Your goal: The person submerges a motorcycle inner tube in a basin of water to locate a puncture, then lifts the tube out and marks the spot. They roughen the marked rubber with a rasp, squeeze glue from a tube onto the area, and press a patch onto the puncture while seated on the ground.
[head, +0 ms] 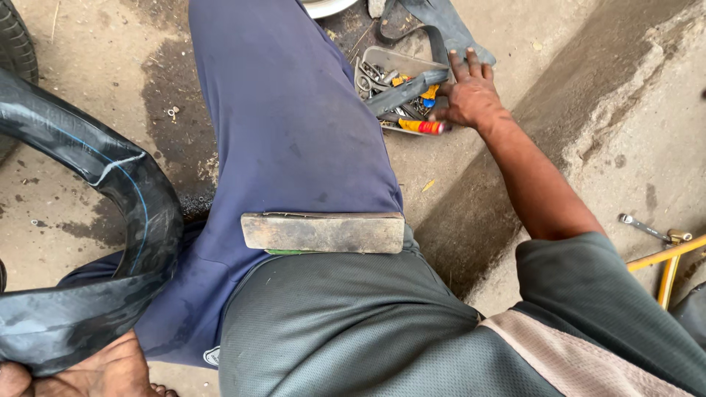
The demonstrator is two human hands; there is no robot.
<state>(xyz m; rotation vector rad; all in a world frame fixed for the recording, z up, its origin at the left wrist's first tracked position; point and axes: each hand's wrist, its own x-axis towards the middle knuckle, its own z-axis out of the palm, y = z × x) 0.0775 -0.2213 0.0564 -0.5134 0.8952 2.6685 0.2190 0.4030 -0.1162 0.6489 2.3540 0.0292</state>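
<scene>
My right hand [467, 95] reaches out to a grey tray [382, 56] of small tools on the ground, fingers spread and resting on its far right edge. The thumb lies next to a red and yellow tube [421, 126]. A dark rubber strip [404, 90] crosses the tray just left of the hand. A thick black inner tube [110, 220] curves along the left, and its lower end rests on a bare foot [103, 367]. A bit of skin in the bottom left corner may be my left hand [11, 381]. A worn wooden block [323, 232] lies across my thigh.
A tyre [15, 44] stands at the top left edge. Black rubber scraps [441, 22] lie beyond the tray. A small spanner [643, 228] and a yellow metal frame [665, 257] sit at the right. A raised concrete step [588, 88] runs diagonally on the right.
</scene>
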